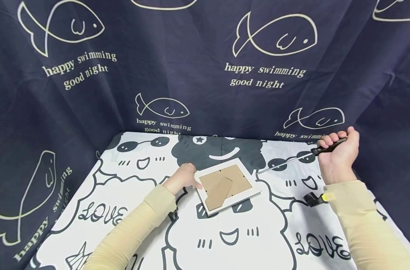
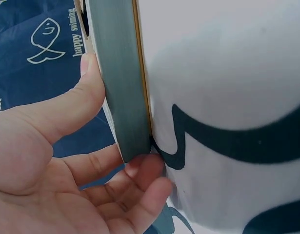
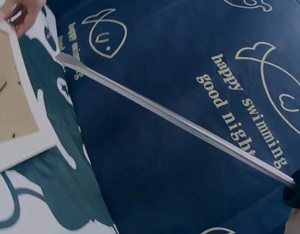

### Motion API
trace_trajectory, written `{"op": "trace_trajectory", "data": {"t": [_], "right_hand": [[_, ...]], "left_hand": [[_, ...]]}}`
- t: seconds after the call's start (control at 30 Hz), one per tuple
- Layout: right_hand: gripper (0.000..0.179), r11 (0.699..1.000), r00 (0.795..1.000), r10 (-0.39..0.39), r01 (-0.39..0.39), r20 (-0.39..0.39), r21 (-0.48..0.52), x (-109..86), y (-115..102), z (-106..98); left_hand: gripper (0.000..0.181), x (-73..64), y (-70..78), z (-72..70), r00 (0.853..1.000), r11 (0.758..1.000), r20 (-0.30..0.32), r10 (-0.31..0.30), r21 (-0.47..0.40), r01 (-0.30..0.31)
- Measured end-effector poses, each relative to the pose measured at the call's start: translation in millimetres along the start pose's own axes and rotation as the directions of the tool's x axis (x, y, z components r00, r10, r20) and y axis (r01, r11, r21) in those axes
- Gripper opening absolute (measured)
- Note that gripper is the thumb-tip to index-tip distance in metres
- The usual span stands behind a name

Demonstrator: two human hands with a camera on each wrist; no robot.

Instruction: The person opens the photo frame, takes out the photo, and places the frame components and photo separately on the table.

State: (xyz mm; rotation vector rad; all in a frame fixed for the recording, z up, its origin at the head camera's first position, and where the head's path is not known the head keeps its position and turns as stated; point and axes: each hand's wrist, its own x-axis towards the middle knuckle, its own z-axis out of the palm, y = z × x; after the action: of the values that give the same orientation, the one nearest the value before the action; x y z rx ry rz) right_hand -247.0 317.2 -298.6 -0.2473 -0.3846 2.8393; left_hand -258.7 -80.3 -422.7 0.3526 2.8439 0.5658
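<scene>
In the head view my left hand (image 1: 183, 177) grips the left edge of a picture frame (image 1: 236, 174). The frame lies back side up, with a white rim, a brown backing board and a flap-like stand. In the left wrist view, the thumb (image 2: 86, 92) presses one face while curled fingers reach under the frame's edge (image 2: 123, 87). My right hand (image 1: 340, 159) holds a flathead screwdriver (image 1: 287, 162) by its black handle. Its long metal shaft points left and down toward the frame's right corner. The flat tip (image 3: 67, 59) shows apart from the frame in the right wrist view.
A white cloth with black cartoon prints (image 1: 144, 221) covers the table. Dark blue curtains (image 1: 205, 67) with fish and lettering hang behind it and at both sides. A small black object (image 1: 312, 199) with a yellow tab shows beside the right sleeve.
</scene>
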Motion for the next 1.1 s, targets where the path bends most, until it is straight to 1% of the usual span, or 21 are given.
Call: {"op": "trace_trajectory", "data": {"t": [0.1,0.27,0.37,0.5,0.63,0.7,0.8,0.93,1.1], "right_hand": [[0.041,1.0,1.0,0.002,-0.002,-0.007,0.011,-1.3,5,-4],[0.043,0.999,0.999,0.019,-0.018,-0.031,0.028,-1.1,15,-14],[0.044,0.997,0.999,0.044,-0.042,-0.029,0.07,0.0,21,-22],[0.044,0.99,0.998,0.051,-0.047,-0.025,0.132,-0.8,31,-30],[0.037,0.987,1.0,0.002,-0.004,0.012,0.163,-4.1,43,-33],[0.034,0.986,0.999,-0.034,0.027,0.037,0.167,-5.7,50,-34],[0.032,0.982,0.996,-0.064,0.05,0.067,0.184,-6.9,60,-35],[0.034,0.98,0.992,-0.075,0.054,0.106,0.191,-7.0,72,-39],[0.031,0.983,0.988,-0.063,0.036,0.144,0.181,-5.3,87,-49]], "left_hand": [[0.068,0.0,0.6,-0.1,1.0,1.0,-0.01,0.006,0.014,-0.006],[0.068,0.9,0.3,-0.6,1.0,1.0,-0.007,0.004,0.023,-0.004],[0.068,1.8,-0.2,-0.8,1.0,1.0,-0.005,0.004,0.019,-0.003],[0.068,2.4,-0.6,-0.9,1.0,1.0,-0.003,0.006,0.013,-0.005],[0.068,2.7,-0.9,-1.0,1.0,1.0,-0.004,0.009,0.006,-0.009],[0.068,3.2,-1.0,-0.8,1.0,1.0,-0.006,0.011,0.007,-0.011],[0.068,4.0,-1.4,-0.2,1.0,1.0,-0.006,0.013,0.006,-0.013],[0.067,4.7,-1.7,0.9,1.0,1.0,-0.007,0.012,0.001,-0.012],[0.068,5.0,-2.4,2.4,1.0,1.0,-0.007,0.013,0.001,-0.013]]}}
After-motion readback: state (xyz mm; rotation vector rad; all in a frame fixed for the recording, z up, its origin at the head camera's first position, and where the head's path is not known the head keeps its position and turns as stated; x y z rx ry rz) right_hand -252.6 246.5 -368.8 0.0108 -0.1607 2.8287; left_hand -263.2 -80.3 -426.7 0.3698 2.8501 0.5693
